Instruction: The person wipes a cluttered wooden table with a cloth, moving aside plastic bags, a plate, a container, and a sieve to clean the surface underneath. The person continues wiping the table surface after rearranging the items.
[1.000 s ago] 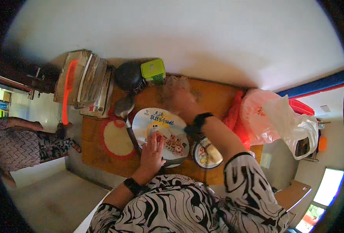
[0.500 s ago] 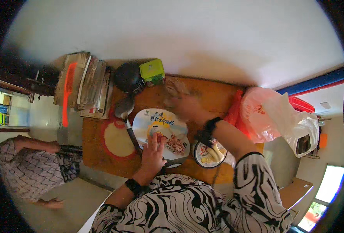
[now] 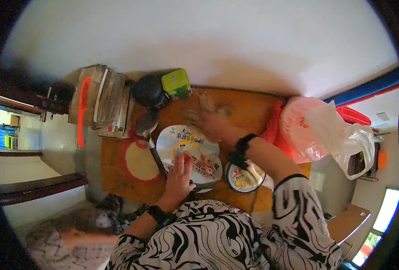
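Note:
A round white printed plate with reddish-brown food on it lies on the wooden table. My left hand rests flat on the plate's near edge with its fingers spread. My right hand reaches across to the plate's far rim and is blurred. A pale wispy thing lies just beyond it, and I cannot tell whether the hand grips anything. A small round bowl with yellow pieces sits under my right forearm. Both wrists wear black bands.
A metal ladle lies left of the plate. A black pot and a green box stand at the back. Stacked papers sit far left, pink and white plastic bags on the right. Another person crouches lower left.
My right hand stays over the plate's far rim while its wrist has shifted slightly right. The other person has moved from the left side toward the lower left. My left hand has not moved.

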Demonstrator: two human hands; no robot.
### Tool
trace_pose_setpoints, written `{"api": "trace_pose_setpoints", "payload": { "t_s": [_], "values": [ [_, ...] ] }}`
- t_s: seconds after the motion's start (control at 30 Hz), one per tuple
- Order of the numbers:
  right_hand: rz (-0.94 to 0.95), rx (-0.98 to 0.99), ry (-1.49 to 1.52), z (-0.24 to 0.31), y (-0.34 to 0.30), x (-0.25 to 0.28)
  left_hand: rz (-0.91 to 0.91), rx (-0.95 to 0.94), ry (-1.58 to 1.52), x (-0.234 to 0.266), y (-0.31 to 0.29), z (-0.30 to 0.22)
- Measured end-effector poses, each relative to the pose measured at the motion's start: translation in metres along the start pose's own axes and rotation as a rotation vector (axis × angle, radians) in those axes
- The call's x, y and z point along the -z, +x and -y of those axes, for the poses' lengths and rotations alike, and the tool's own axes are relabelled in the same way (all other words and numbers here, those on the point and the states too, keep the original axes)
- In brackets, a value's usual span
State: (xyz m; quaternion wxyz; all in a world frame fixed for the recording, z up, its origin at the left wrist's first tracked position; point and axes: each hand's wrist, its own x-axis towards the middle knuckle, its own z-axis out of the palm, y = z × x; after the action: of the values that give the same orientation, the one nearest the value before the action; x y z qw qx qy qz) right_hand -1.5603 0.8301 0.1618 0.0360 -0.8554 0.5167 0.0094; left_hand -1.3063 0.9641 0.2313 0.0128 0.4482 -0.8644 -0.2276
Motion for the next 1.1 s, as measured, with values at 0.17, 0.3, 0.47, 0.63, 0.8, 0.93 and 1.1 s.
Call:
{"api": "trace_pose_setpoints", "payload": {
  "t_s": [0.17,0.3,0.47,0.63,0.8,0.93,1.1],
  "values": [
    [0.024,-0.511,0.174,-0.106,-0.052,-0.016,-0.011,-0.054,-0.018,0.0,0.005,-0.001],
    [-0.001,-0.405,0.017,-0.057,-0.026,0.068,0.023,-0.019,0.013,0.018,0.003,0.002],
    [-0.018,-0.318,0.138,-0.053,-0.05,0.005,-0.322,-0.071,0.137,0.093,0.101,0.018],
    [0.006,-0.359,-0.039,-0.031,-0.042,0.029,-0.406,-0.06,0.314,0.163,0.208,0.044],
    [0.066,-0.458,0.154,-0.03,-0.047,0.044,-0.257,-0.012,0.322,0.161,0.249,0.063],
    [0.03,-0.451,0.249,-0.03,-0.052,0.051,-0.183,0.014,0.441,0.156,0.25,0.052],
    [-0.065,-0.393,0.221,-0.025,-0.052,0.054,-0.271,-0.03,0.351,0.153,0.243,0.049]
  ]
}}
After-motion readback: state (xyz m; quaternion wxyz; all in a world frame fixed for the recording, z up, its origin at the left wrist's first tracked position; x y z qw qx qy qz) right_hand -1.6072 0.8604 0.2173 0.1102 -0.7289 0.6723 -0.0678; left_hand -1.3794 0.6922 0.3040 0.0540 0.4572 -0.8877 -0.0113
